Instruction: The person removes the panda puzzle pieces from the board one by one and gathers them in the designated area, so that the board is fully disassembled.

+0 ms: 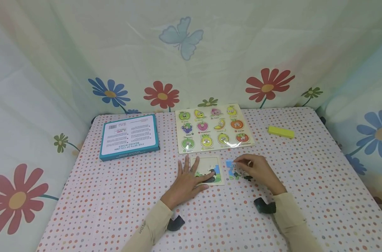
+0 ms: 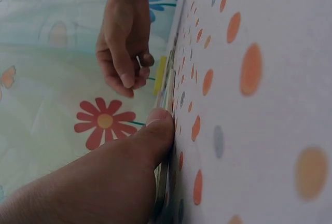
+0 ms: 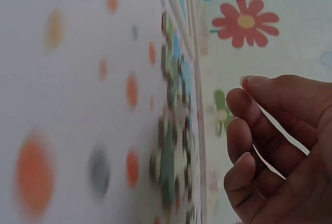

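My left hand rests with spread fingers on a small wooden jigsaw tray, its thumb at the near edge. Inside the tray, several joined pieces show blue, green and black at the right side, while bare wood shows at the upper left. Just right of it lie loose jigsaw pieces, some overlapping. Above these, my right hand hovers with fingers loosely bent. In the right wrist view, the right hand has thumb and forefinger tips close together, with no piece visible between them; the loose pieces lie on the tabletop beside it.
Behind the tray lies a fruit peg board. A teal-edged box stands at the back left and a yellow block at the back right. A dotted cloth covers the table; floral curtains hang around it.
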